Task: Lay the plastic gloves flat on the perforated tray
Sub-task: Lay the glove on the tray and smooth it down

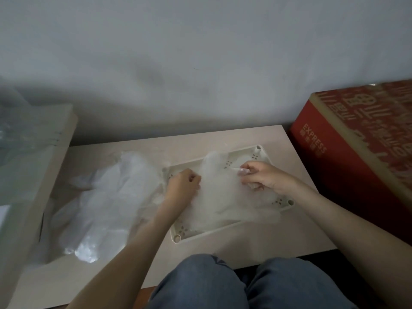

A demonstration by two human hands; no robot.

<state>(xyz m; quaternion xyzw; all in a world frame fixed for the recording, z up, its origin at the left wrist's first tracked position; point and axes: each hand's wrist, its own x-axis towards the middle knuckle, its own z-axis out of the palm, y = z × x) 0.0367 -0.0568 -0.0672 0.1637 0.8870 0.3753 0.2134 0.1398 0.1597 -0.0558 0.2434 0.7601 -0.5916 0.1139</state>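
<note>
The left hand (184, 182) is curled into a loose fist, its fingers (194, 178) bent inward and pinching the left side of a thin plastic glove (223, 197). The right hand (262, 178) is curled too, its fingers (247, 169) pressed together and pinching a fold of the same film, which wraps over the fingertips.

A grey wall (200, 63) rises behind. A red carton (356, 152) printed "EXPRESS" stands to the right of the pale counter (256, 244), and a beige box (33, 175) lies along its left edge. A heap of clear gloves (107, 204) covers the counter's left part, reaching the left forearm and just beside the perforated tray (223, 228). Knees in blue jeans (223, 284) show at the near edge.

The plastic glove is spread over the middle of the tray, stretched between the two hands, with its hazy lower part lying towards the tray's near rim. Blur hides its outline.
</note>
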